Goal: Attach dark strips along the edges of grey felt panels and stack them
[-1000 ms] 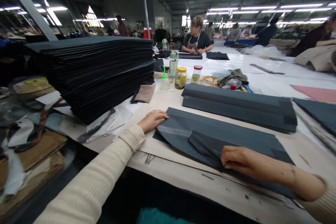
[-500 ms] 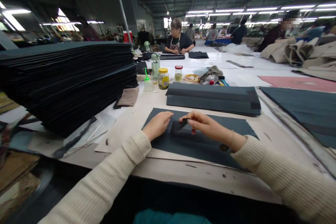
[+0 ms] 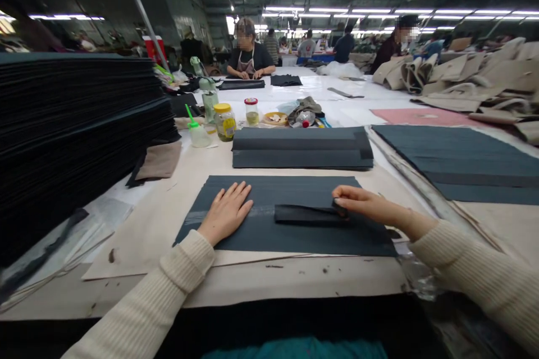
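Observation:
A dark blue-grey sheet lies flat in front of me. My left hand rests on its left part, palm down with fingers stretched out. A folded black strip lies along the middle of the sheet. At the strip's right end, my right hand pinches the material between thumb and fingers, lifting it slightly. A faint shiny band runs across the sheet between my left hand and the strip.
A tall stack of dark sheets stands on the left. Behind the sheet lie folded dark panels, a green-tipped squeeze bottle and a yellow-lidded jar. More sheets lie at right. A co-worker works across the table.
The view has turned to the right. My left hand has flattened onto the sheet. My right hand has moved away from the left one, to the right end of the strip.

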Tool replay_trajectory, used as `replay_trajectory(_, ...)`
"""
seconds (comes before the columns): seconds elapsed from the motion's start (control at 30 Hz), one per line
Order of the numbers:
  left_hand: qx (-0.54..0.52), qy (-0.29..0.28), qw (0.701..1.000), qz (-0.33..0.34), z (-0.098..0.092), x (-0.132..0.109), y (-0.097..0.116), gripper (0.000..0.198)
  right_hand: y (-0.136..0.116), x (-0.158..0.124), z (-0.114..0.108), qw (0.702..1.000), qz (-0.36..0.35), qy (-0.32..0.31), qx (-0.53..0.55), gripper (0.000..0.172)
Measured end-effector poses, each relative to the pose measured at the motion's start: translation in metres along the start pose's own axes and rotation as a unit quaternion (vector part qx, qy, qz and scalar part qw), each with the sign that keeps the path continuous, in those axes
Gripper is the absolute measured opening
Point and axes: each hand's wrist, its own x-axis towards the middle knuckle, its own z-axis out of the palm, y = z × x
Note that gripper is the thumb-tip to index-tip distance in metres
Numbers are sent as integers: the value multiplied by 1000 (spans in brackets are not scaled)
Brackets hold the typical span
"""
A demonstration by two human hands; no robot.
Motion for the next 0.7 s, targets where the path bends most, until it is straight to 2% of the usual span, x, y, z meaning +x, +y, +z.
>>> replay_trajectory(0.1, 14, -2, 1000, -1, 2, 1, -1, 51, 24, -56, -65, 991, 34, 127, -38, 28)
replay_trajectory(0.2, 28, -1, 1000, -1, 5, 3, -3, 51, 38, -108, -119, 960, 80, 266, -23, 24)
replay_trajectory(0.27, 35, -1, 999, 0, 7, 4, -4, 51, 46, -134, -147, 933, 105, 344, 5, 14)
replay_trajectory(0.33, 40, -4, 999, 1, 8, 5, -5, 52, 54, -154, -168, 901, 125, 415, 24, 3)
replay_trajectory(0.4, 47, -7, 999, 2, 10, 6, -7, 52, 63, -171, -186, 871, 140, 469, 27, 8)
replay_trajectory(0.57, 51, -11, 999, 4, 14, 8, -13, 53, 87, -213, -225, 820, 151, 551, 23, 16)
replay_trajectory(0.7, 49, -20, 999, 2, 17, 8, -13, 55, 102, -227, -237, 788, 166, 592, 14, 19)
